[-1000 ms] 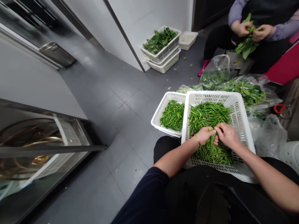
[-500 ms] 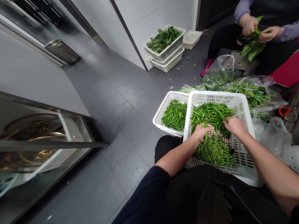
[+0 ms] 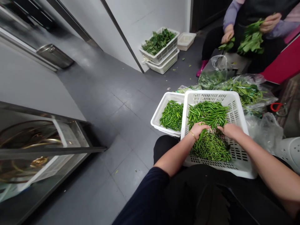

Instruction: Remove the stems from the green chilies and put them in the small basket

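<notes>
A large white basket [image 3: 240, 109] rests on my lap. Whole green chili peppers [image 3: 208, 113] fill its far part, and a heap of thin green stems [image 3: 212, 148] lies in the near part. My left hand [image 3: 198, 128], with a gold bracelet at the wrist, is closed on green peppers that show below its fingers. Close to its right, my right hand [image 3: 229, 130] is pinched at the edge of the peppers; what its fingertips hold is too small to make out. Left of the large basket is a smaller white basket [image 3: 156, 115] of green peppers [image 3: 172, 115].
Plastic bags of greens [image 3: 246, 92] lie beyond the basket. A person [image 3: 252, 36] sits at the upper right, holding leafy greens. Stacked baskets [image 3: 161, 62] stand by the wall. A metal rack [image 3: 77, 150] is at the left, scissors [image 3: 276, 107] at the right.
The view has shifted slightly. My right hand has come nearer to my left hand, lower over the peppers. The other person's hands have moved apart, with greens in both.
</notes>
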